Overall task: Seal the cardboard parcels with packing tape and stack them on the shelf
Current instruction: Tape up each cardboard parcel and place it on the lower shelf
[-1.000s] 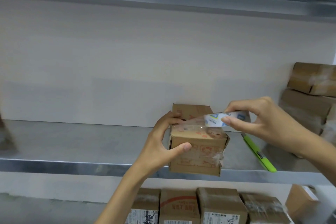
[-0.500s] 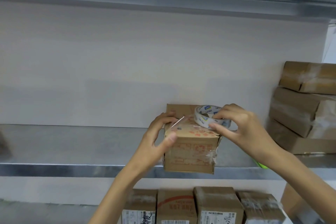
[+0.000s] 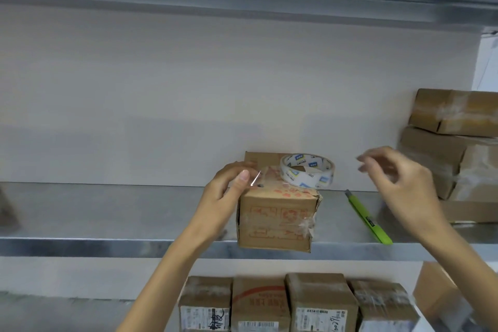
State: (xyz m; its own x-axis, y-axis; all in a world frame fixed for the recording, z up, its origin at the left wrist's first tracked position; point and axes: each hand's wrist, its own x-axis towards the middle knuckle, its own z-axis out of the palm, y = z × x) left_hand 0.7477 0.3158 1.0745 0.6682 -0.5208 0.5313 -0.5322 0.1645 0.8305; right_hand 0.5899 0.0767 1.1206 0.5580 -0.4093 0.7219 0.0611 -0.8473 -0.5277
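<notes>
Right hand released tape roll, spread; left hand pinches tape end.

Brown cardboard parcel, upright at the front edge of the steel shelf; clear tape roll tilted on its top.

— From where do we look?
— From the person's head, through one wide-angle lens; we face the metal shelf straight on; its front edge crosses our lower third.
— How near do we stand?
— Within arm's reach; the cardboard parcel sits just below centre; the left arm and right arm enter from below.
</notes>
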